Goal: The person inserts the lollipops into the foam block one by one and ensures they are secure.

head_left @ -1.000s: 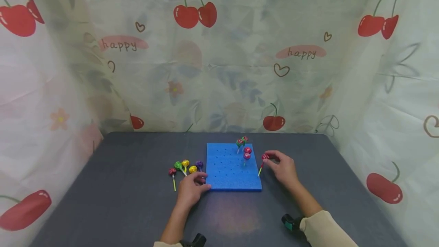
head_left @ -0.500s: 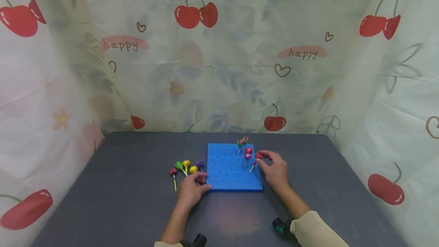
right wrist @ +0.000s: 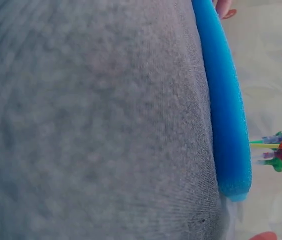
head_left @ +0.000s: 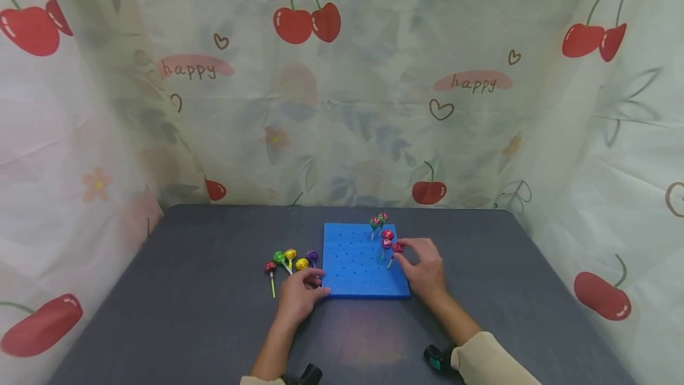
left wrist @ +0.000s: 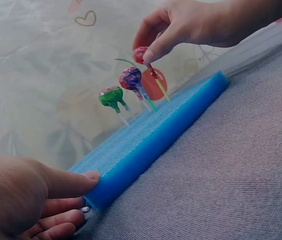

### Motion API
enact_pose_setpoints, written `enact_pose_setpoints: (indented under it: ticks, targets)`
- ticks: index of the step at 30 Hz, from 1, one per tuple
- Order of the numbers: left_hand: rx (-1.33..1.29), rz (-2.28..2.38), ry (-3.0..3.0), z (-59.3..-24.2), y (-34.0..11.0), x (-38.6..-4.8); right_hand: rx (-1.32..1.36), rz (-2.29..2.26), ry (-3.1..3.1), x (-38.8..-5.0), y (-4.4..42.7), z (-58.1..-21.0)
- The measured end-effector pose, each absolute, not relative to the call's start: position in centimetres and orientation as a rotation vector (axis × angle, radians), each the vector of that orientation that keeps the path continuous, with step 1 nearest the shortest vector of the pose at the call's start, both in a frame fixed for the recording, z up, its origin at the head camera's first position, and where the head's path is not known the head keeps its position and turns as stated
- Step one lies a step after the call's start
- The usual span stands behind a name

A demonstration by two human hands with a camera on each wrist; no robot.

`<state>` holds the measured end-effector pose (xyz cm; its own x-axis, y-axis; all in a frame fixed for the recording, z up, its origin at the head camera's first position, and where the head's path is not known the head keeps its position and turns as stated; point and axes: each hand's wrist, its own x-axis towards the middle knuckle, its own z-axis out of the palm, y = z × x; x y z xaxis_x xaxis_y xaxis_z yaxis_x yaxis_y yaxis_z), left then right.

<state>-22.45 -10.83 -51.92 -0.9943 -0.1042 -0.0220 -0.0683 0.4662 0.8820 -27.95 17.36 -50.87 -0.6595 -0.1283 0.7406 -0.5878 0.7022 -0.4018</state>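
Note:
My right hand (head_left: 426,267) pinches the red wrapped head of a lollipop (head_left: 398,248) between thumb and fingers. In the left wrist view that lollipop (left wrist: 141,55) leans, its yellow stick reaching down to the blue foam board (left wrist: 150,145); whether the tip is in a hole cannot be told. Rows of small holes cover the board (head_left: 352,281). Beside its near left corner lies my left hand (head_left: 297,299), the thumb touching the edge and the fingers loosely bent. Two green-and-red lollipops (head_left: 375,222) and two red-purple lollipops (head_left: 386,244) stand upright in the board's right part.
Loose lollipops lie left of the board on the dark table (head_left: 203,290): a red one (head_left: 270,267), a green one (head_left: 278,257), two yellow ones (head_left: 301,264) and a purple one (head_left: 312,256). Behind the table hangs a cherry-print curtain (head_left: 363,135).
My right hand has carried the red lollipop leftward from beside the board to over its right part, then slightly lower. The left hand and board keep their place.

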Motion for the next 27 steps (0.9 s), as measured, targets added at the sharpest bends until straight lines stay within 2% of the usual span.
enact_pose_setpoints:
  ticks: [27]
  targets:
    - [0.147,-1.574,-2.651,-51.8,-10.76,-22.3,0.713,0.769,-2.195,-28.23,17.5,-50.47]
